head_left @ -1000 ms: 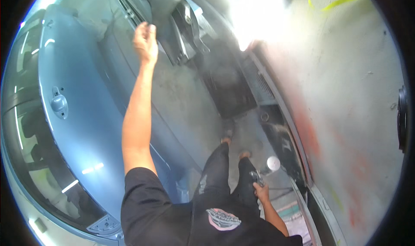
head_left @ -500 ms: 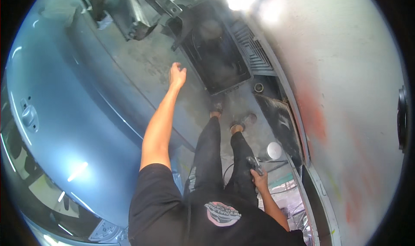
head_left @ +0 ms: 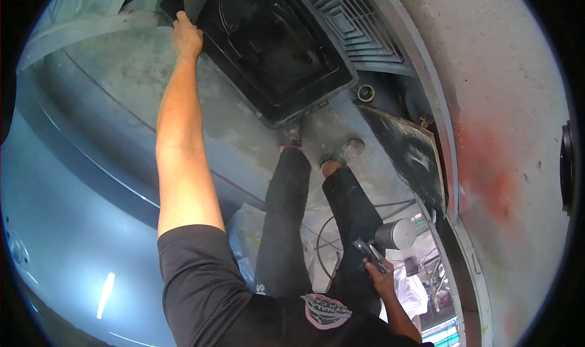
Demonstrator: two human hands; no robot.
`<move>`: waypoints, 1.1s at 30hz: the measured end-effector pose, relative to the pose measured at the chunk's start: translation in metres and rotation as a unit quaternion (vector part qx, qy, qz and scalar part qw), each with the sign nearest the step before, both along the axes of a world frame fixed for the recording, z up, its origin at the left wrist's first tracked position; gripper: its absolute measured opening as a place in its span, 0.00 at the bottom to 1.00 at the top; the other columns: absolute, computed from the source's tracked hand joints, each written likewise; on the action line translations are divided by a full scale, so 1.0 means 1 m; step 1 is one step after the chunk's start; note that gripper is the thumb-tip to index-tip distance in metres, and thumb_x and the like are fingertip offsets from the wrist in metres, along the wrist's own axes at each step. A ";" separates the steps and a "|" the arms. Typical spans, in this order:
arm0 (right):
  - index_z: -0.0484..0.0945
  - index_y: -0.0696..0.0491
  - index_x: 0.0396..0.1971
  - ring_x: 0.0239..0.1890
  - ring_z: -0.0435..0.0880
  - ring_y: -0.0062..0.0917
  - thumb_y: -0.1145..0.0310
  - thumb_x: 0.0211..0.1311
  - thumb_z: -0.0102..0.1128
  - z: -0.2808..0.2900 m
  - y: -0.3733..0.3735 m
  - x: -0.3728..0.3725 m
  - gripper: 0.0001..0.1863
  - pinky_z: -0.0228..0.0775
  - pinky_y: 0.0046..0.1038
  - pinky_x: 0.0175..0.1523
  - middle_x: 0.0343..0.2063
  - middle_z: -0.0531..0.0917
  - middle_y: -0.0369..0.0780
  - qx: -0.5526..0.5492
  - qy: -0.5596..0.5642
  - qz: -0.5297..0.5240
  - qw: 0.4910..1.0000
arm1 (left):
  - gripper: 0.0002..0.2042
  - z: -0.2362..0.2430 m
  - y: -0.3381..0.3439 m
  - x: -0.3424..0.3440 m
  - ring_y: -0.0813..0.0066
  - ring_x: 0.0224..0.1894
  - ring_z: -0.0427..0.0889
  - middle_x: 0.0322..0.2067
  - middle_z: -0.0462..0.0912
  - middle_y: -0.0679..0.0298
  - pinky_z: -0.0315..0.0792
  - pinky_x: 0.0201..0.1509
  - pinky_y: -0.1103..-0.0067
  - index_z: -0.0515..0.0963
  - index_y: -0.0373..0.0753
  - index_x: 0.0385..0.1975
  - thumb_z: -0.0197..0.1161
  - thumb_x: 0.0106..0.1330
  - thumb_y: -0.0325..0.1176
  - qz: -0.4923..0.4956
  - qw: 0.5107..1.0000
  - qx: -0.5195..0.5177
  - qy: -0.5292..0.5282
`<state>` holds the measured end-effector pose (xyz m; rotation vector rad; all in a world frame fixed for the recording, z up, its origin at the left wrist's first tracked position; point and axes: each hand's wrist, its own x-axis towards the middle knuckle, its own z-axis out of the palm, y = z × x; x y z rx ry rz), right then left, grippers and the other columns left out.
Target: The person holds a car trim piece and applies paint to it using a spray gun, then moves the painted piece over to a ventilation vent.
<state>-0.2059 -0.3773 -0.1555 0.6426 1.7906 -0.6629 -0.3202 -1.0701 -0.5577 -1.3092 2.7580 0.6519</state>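
My left arm is stretched far forward, and my left hand (head_left: pixel 187 37) has its fingers closed at the edge of a dark plastic part (head_left: pixel 172 2); the fingertips are partly hidden. Low on the right, my right hand (head_left: pixel 379 275) grips a spray gun (head_left: pixel 370 254) with a round grey cup (head_left: pixel 401 233), close to my right leg. To my left stands a glossy blue car body (head_left: pixel 91 225), with a light streak reflected in it.
A large black rectangular tray-like thing (head_left: pixel 283 100) lies ahead of my feet. Beside it are a louvred grille (head_left: pixel 365 33), a small round can (head_left: pixel 365 93) and a dark worn board (head_left: pixel 408 152). A grey wall (head_left: pixel 506 103) with red paint smudges rises on the right. A hose (head_left: pixel 319 240) curves near my right leg.
My left hand has reached forward and left to the dark part. The view has shifted forward, so the black tray appears larger. My right hand still holds the spray gun, its cup now more visible.
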 end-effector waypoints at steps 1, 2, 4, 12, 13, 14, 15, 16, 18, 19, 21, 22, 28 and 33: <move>0.85 0.57 0.44 0.26 0.74 0.12 0.65 0.65 0.67 0.003 0.002 -0.002 0.13 0.65 0.21 0.30 0.25 0.80 0.29 -0.016 -0.007 0.008 1.000 | 0.25 0.019 -0.004 0.008 0.39 0.55 0.78 0.51 0.78 0.40 0.73 0.55 0.53 0.65 0.38 0.57 0.67 0.61 0.29 0.004 1.000 0.002 -0.013; 0.84 0.57 0.44 0.25 0.73 0.12 0.65 0.65 0.67 0.003 0.005 -0.001 0.13 0.64 0.21 0.30 0.24 0.79 0.29 -0.023 -0.011 0.011 1.000 | 0.25 0.002 -0.007 0.028 0.40 0.55 0.78 0.49 0.79 0.39 0.72 0.55 0.53 0.66 0.36 0.58 0.66 0.62 0.29 0.063 0.996 0.061 -0.001; 0.84 0.58 0.43 0.24 0.72 0.12 0.65 0.65 0.67 -0.001 0.010 0.000 0.13 0.63 0.21 0.29 0.23 0.78 0.29 -0.035 -0.011 0.019 0.999 | 0.24 0.019 0.021 0.055 0.39 0.55 0.77 0.47 0.79 0.38 0.70 0.55 0.53 0.66 0.30 0.60 0.63 0.65 0.29 0.071 0.995 0.051 0.056; 0.78 0.60 0.30 0.18 0.77 0.20 0.60 0.59 0.73 0.020 0.032 0.010 0.18 0.67 0.26 0.25 0.19 0.78 0.36 -0.050 0.094 0.125 0.987 | 0.30 0.224 0.303 0.273 0.36 0.69 0.66 0.65 0.67 0.33 0.60 0.73 0.58 0.58 0.23 0.69 0.58 0.71 0.30 0.136 0.968 0.164 0.132; 0.78 0.61 0.30 0.17 0.77 0.21 0.60 0.60 0.72 0.014 0.037 0.020 0.18 0.68 0.27 0.24 0.19 0.79 0.36 -0.047 0.108 0.116 0.986 | 0.31 0.264 0.318 0.293 0.39 0.71 0.64 0.67 0.65 0.33 0.58 0.75 0.59 0.57 0.22 0.70 0.59 0.71 0.31 0.175 0.941 0.243 0.154; 0.78 0.61 0.30 0.16 0.77 0.22 0.60 0.60 0.72 0.014 0.038 0.028 0.18 0.68 0.27 0.23 0.19 0.79 0.37 -0.043 0.116 0.108 0.986 | 0.32 0.291 0.336 0.319 0.41 0.73 0.62 0.69 0.62 0.33 0.55 0.76 0.61 0.57 0.21 0.69 0.59 0.71 0.32 0.208 0.949 0.209 0.112; 0.78 0.62 0.30 0.15 0.77 0.23 0.60 0.60 0.72 0.017 0.035 0.032 0.18 0.68 0.28 0.22 0.19 0.80 0.38 -0.032 0.125 0.097 0.987 | 0.32 0.326 0.344 0.330 0.41 0.73 0.60 0.69 0.62 0.33 0.54 0.77 0.61 0.56 0.20 0.69 0.59 0.71 0.33 0.267 0.929 0.224 0.125; 0.78 0.62 0.30 0.15 0.77 0.24 0.61 0.59 0.72 0.022 0.027 0.033 0.18 0.68 0.28 0.20 0.18 0.80 0.39 -0.045 0.139 0.079 0.986 | 0.33 0.362 0.345 0.336 0.41 0.74 0.59 0.69 0.61 0.34 0.52 0.78 0.62 0.56 0.19 0.69 0.60 0.72 0.35 0.322 0.905 0.244 0.135; 0.79 0.61 0.30 0.14 0.78 0.24 0.62 0.57 0.73 0.038 0.017 0.038 0.16 0.69 0.28 0.17 0.18 0.80 0.39 -0.063 0.159 0.048 0.984 | 0.34 0.401 0.339 0.349 0.41 0.74 0.58 0.69 0.61 0.34 0.52 0.78 0.63 0.56 0.19 0.69 0.60 0.72 0.36 0.363 0.906 0.154 0.154; 0.79 0.61 0.30 0.14 0.78 0.25 0.63 0.57 0.73 0.038 0.023 0.037 0.16 0.69 0.29 0.17 0.19 0.80 0.39 -0.079 0.156 0.066 0.982 | 0.34 0.425 0.340 0.354 0.41 0.74 0.58 0.69 0.62 0.34 0.51 0.78 0.63 0.56 0.19 0.68 0.61 0.72 0.37 0.383 0.903 0.113 0.159; 0.80 0.61 0.30 0.14 0.78 0.25 0.64 0.57 0.72 0.029 0.025 0.036 0.15 0.69 0.29 0.17 0.19 0.81 0.40 -0.107 0.149 0.090 0.979 | 0.33 0.473 0.300 0.342 0.42 0.73 0.61 0.68 0.64 0.34 0.54 0.77 0.64 0.58 0.19 0.68 0.60 0.74 0.38 0.364 0.894 0.077 0.249; 0.81 0.61 0.31 0.13 0.79 0.25 0.66 0.57 0.71 0.028 0.023 0.038 0.13 0.68 0.29 0.17 0.20 0.82 0.41 -0.125 0.171 0.090 0.973 | 0.32 0.493 0.271 0.325 0.43 0.72 0.62 0.67 0.65 0.35 0.55 0.76 0.64 0.59 0.19 0.67 0.59 0.75 0.39 0.352 0.884 0.070 0.301; 0.80 0.63 0.31 0.15 0.80 0.26 0.65 0.57 0.71 0.082 -0.022 0.037 0.14 0.69 0.31 0.19 0.18 0.80 0.41 -0.106 0.195 0.088 0.971 | 0.30 0.581 0.036 0.204 0.44 0.64 0.72 0.61 0.72 0.36 0.63 0.69 0.66 0.63 0.20 0.65 0.53 0.78 0.45 0.259 0.820 0.052 0.509; 0.81 0.61 0.29 0.15 0.78 0.24 0.67 0.57 0.71 0.140 -0.083 0.048 0.12 0.67 0.30 0.19 0.18 0.79 0.38 -0.021 0.250 0.021 0.968 | 0.27 0.602 -0.153 0.101 0.40 0.62 0.72 0.58 0.73 0.34 0.64 0.67 0.61 0.64 0.21 0.62 0.54 0.74 0.39 0.143 0.851 -0.021 0.505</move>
